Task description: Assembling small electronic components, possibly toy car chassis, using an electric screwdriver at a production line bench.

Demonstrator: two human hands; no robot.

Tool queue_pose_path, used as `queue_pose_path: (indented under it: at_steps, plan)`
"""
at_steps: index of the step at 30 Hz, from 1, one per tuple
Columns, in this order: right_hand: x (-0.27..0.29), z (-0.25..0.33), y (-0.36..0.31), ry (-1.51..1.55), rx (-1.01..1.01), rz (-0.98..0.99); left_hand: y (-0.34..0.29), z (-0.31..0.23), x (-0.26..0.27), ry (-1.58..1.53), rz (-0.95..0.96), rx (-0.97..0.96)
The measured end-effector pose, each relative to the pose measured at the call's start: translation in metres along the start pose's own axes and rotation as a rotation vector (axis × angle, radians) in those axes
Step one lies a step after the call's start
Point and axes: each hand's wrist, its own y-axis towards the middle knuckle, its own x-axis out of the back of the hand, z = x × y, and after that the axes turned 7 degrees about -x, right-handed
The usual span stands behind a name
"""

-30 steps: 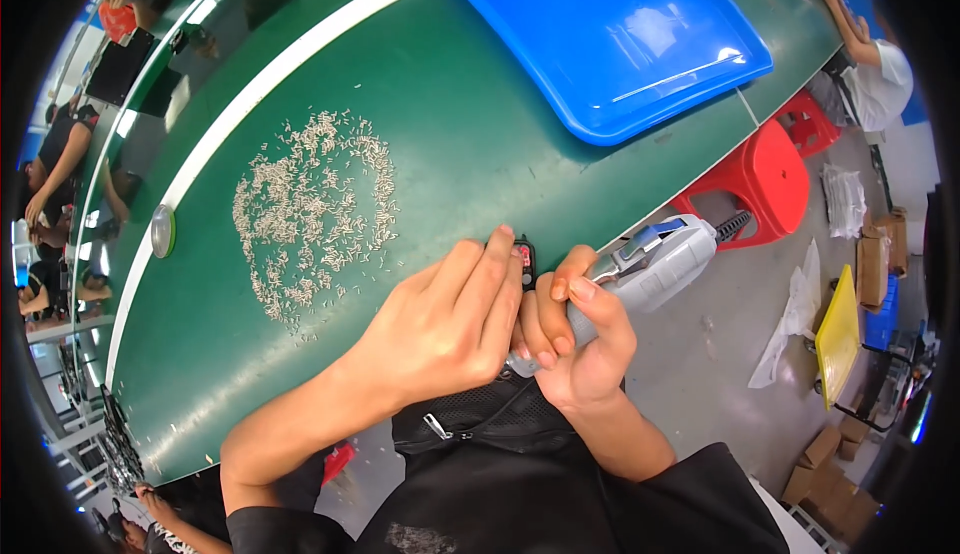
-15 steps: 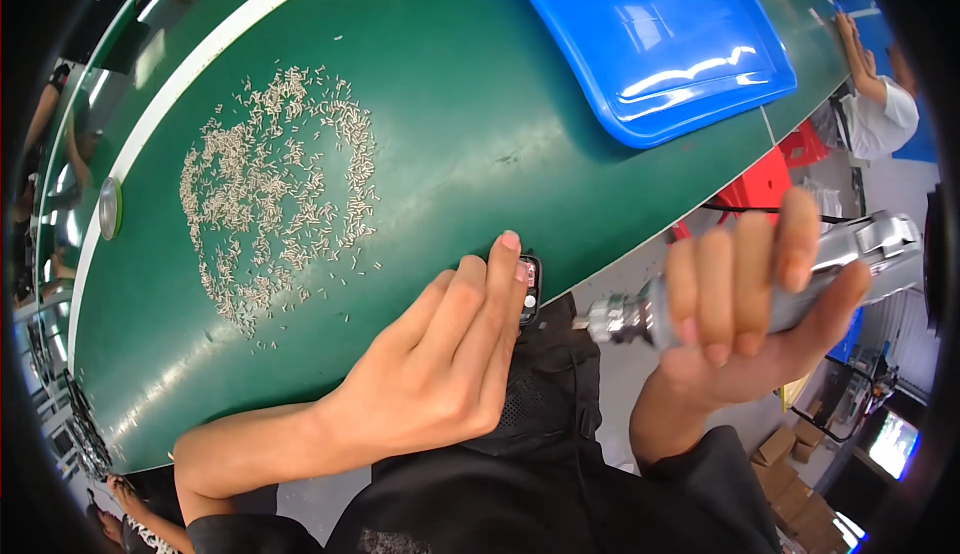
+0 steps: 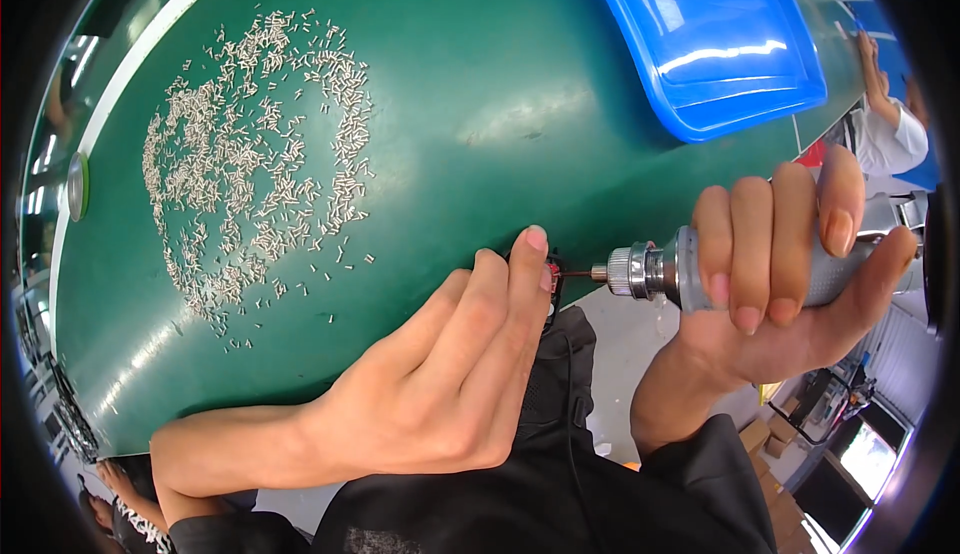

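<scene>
My left hand [image 3: 430, 379] lies at the near edge of the green table [image 3: 440, 64], its fingers pressed together against a small black part [image 3: 555, 272] with a bit of red on it. Most of that part is hidden behind the fingertips. Wrapped in my right hand [image 3: 785, 264] is a grey power screwdriver [image 3: 640, 272] with a shiny metal collar, held level and pointing left. Its thin bit reaches the small part beside my left fingertips. Whether the bit sits in a screw cannot be made out.
Many tiny silvery screws or pins [image 3: 205, 184] lie spread over the table's left half. A blue plastic tray [image 3: 740, 94] stands at the far right. A round, green-rimmed container [image 3: 77, 186] is at the left edge. Another person [image 3: 885, 134] sits beyond the tray.
My right hand has brought the screwdriver up, and its bit now meets the small part. My left hand keeps its hold. The view has shifted a little.
</scene>
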Motion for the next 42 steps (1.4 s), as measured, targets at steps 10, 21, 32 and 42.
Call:
queue_pose_path:
  at_steps: [10,21,32,42]
  plan:
    - [0.001,0.003,0.009,-0.105,-0.085,0.219,0.003,-0.005,0.0,0.029,-0.016,-0.014]
    - [-0.017,-0.012,0.017,-0.101,-0.014,0.285,-0.007,-0.003,0.012,-0.077,0.028,0.017]
    - [-0.003,-0.027,0.001,0.273,0.069,0.217,-0.147,-0.031,0.098,0.051,0.03,0.806]
    - [-0.009,-0.051,-0.007,0.402,-0.012,-0.061,-0.235,0.03,0.149,0.741,0.159,1.21]
